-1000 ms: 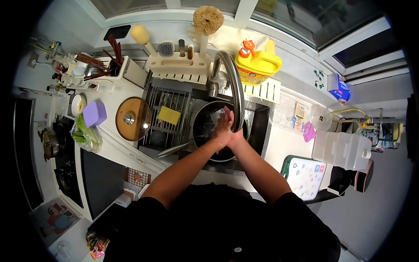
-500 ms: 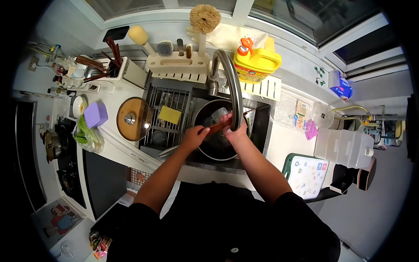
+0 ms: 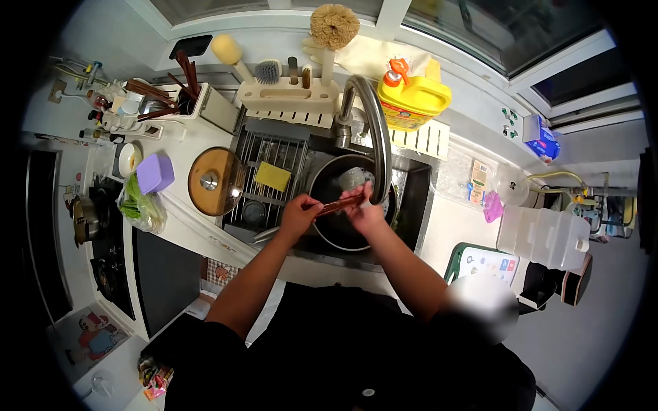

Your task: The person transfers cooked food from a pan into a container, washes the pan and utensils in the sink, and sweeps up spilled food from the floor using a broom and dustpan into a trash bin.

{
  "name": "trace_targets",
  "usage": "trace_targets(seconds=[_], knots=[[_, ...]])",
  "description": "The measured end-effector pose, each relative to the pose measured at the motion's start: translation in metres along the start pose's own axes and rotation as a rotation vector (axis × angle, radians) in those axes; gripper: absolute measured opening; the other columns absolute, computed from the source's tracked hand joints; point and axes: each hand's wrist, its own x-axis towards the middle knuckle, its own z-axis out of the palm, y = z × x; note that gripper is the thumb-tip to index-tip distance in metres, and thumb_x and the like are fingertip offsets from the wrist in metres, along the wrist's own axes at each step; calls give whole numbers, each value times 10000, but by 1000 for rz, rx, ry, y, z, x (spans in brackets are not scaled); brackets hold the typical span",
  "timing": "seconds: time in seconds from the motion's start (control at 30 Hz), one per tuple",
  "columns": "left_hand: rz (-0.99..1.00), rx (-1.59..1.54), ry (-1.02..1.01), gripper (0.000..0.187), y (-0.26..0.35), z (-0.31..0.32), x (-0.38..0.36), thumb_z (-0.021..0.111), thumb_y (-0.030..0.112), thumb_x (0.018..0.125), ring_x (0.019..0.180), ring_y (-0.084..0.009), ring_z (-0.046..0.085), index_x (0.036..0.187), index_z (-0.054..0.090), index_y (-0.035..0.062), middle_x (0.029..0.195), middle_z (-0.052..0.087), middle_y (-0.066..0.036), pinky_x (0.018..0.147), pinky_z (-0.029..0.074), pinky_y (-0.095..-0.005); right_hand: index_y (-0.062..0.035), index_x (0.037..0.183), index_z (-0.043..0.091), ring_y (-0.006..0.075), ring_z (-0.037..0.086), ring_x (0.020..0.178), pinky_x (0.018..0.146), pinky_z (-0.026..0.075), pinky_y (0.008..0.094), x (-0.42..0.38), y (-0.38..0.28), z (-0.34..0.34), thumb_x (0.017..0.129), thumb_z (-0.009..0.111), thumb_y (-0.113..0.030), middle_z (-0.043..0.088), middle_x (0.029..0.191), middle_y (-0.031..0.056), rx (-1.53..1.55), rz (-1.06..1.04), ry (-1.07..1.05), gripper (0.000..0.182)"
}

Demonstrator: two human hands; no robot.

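Between my hands is a small bundle of reddish-brown chopsticks (image 3: 336, 206), held slanting over the sink (image 3: 409, 226). My left hand (image 3: 299, 216) pinches their left end. My right hand (image 3: 363, 212) is wrapped round the right end, close beside the curved metal faucet (image 3: 382, 137). Below both hands a large dark pot (image 3: 334, 238) stands in the sink. Inside it lies a pale, translucent cup-like item (image 3: 352, 179), partly covered by my right hand. Whether water is running is hard to make out.
A drying rack (image 3: 264, 151) with a yellow sponge (image 3: 272, 177) covers the sink's left side. Further left are a glass lid (image 3: 210, 181) and a purple box (image 3: 155, 172). Behind stand a brush holder (image 3: 288, 100) and a yellow detergent jug (image 3: 421, 96). Right is a cutting board (image 3: 483, 263).
The chopsticks stuck out past my right hand before; now they lie mostly between both hands, at a flatter slant. My right hand has turned and closed round them. The view has shifted slightly.
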Motion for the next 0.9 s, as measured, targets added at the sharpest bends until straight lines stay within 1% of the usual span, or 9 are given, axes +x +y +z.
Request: trace_targets(seconds=[0.1,0.17,0.2,0.27,0.5,0.67,0.73,0.8,0.9], knots=[[-131,-51,-11,120,0,17,2,694,126,913,671,-96,583,914,625,28,794,629,-16,591,466,-253,-79,912,575,307,646,949,922,526,484,-5,3,21,966,597,-396,657,894,98,71,-3,84,323],[394,-1,61,145,-16,46,13,706,134,893,751,-173,607,944,620,29,864,643,-61,699,500,-308,-101,910,578,307,632,960,945,508,477,1,14,22,948,597,-499,659,923,103,107,18,53,400],[324,409,126,196,13,48,2,712,136,859,887,-269,629,987,602,37,1019,640,-127,799,510,-378,-101,910,578,307,632,960,945,508,477,1,14,24,948,597,-499,659,923,103,101,26,46,400],[336,587,191,319,58,57,-11,692,154,828,1063,-369,604,1109,593,42,1206,586,-205,918,484,-444,-78,939,579,312,650,1001,913,536,448,-2,5,25,951,620,-252,684,964,120,138,11,99,179],[488,740,47,599,36,107,22,591,301,895,1379,-417,379,1406,442,26,1494,370,-252,1134,290,-554,-91,1359,497,279,490,1290,1117,374,437,-29,-7,18,1020,438,-348,514,1418,103,296,134,-390,428],[514,895,-164,731,25,82,20,636,292,886,1461,-387,275,1540,319,206,1548,313,-249,1140,241,-628,-100,1401,483,280,481,1308,1135,352,454,-43,-7,6,1058,377,-333,509,1439,87,120,86,-196,429],[529,1018,-223,730,21,76,13,631,290,905,1448,-389,300,1546,294,195,1545,304,-267,1150,277,-567,-97,1395,486,253,508,1281,1113,386,410,-7,10,-52,1046,416,-277,541,1400,71,51,105,-68,399],[298,478,-206,535,-15,81,22,579,243,947,1264,-377,531,1426,414,70,1527,331,-222,1037,441,-452,-44,1213,593,252,621,1082,989,488,393,-14,7,-29,958,451,-101,659,1152,113,37,25,-41,297],[285,380,-6,387,-20,77,23,630,239,944,945,-309,675,1264,522,51,1154,598,-210,852,534,-390,-49,1185,598,243,619,1078,990,487,400,-16,6,-9,996,488,-145,664,1158,106,63,11,-132,239]])
